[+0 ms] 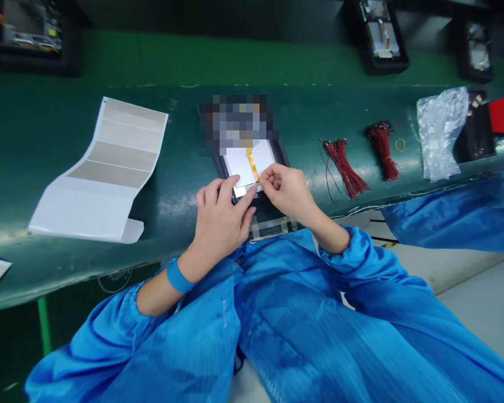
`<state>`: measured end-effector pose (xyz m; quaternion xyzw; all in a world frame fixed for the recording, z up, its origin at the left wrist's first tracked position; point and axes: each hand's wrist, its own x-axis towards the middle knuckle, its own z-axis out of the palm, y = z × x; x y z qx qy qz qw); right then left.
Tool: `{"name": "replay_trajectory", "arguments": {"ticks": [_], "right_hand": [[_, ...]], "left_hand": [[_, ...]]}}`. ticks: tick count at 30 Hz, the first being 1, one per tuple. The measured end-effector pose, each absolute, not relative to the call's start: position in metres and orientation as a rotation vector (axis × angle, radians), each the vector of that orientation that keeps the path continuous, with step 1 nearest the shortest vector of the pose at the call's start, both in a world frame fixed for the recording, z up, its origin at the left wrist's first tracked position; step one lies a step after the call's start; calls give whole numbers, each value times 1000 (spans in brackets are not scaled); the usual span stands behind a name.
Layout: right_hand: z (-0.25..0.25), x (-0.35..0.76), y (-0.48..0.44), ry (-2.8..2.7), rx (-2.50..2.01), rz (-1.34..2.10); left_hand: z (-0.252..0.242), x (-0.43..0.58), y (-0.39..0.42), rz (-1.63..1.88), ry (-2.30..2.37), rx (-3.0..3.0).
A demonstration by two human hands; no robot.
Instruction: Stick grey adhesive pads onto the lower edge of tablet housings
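Observation:
In front of me on the green mat lies an electronic device (235,165) in a black frame; its upper part is pixelated. The lower part shows a white panel with an orange flex cable (252,163) running down it. My left hand (220,215) rests at the lower left of the panel, fingers spread, index fingertip on the panel. At the cable's lower end, my right hand (289,190) is closed in a pinch at the panel's lower right edge. What its fingertips hold is too small to make out. A small pale strip (254,187) shows between both hands.
A curled sheet of grey labels (128,143) lies to the left. Bundles of dark red wires (346,170), a rubber band (400,145) and a clear plastic bag (441,134) lie to the right. More black-framed devices (384,36) stand along the back. Another person's blue sleeve (457,215) is at right.

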<state>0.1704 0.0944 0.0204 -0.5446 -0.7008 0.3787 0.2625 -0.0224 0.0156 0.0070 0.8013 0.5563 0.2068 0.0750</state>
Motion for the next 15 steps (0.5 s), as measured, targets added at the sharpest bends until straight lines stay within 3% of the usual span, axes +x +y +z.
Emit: {"name": "replay_trajectory", "arguments": {"ticks": [10,15], "right_hand": [[25,164,90,-2121,-1597,806],[23,162,87,-2347,-1639,532]], "left_hand": [[5,-24,14,564,1688,2459],[1,-27,11,536,1698,2446]]}}
